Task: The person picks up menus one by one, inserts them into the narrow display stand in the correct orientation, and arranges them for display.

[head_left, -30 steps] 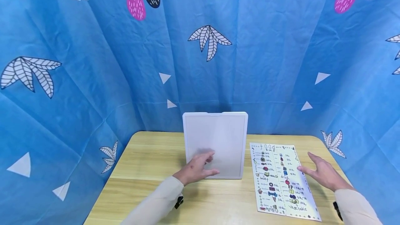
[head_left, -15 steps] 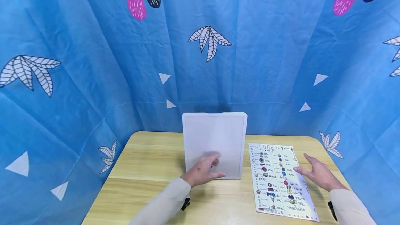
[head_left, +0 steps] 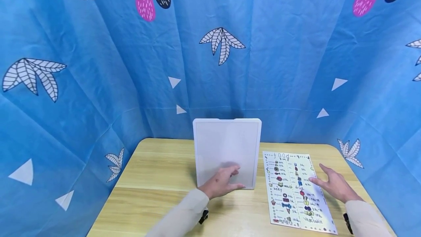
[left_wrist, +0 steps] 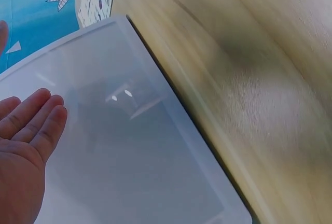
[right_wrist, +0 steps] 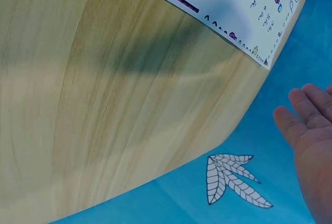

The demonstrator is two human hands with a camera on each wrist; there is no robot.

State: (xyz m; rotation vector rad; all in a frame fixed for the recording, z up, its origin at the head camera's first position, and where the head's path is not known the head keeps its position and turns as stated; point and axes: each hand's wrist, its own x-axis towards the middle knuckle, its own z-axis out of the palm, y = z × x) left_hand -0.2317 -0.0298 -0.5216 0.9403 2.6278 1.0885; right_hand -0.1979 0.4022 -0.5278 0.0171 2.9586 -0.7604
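A white rectangular board (head_left: pixel 227 143) with a raised rim stands upright at the back middle of the table. In front of its lower part is my left hand (head_left: pixel 219 184), thumb apart from the loosely bent fingers, holding nothing. The left wrist view shows the fingers (left_wrist: pixel 36 123) extended before the board's glossy face (left_wrist: pixel 129 141). On the right side, a hand-drawn food menu sheet (head_left: pixel 283 196) lies flat with small coloured pictures and prices. My right hand (head_left: pixel 337 185) hovers over its right edge, fingers relaxed and nothing in them.
The light wood table (head_left: pixel 151 178) has rounded back corners. A blue patterned curtain (head_left: pixel 158 79) hangs behind it and along both sides. The right wrist view shows the table edge near the menu's corner.
My left hand has moved to the right and slightly down in front of the board. The right hand has drifted slightly left. Board and menu stay in place.
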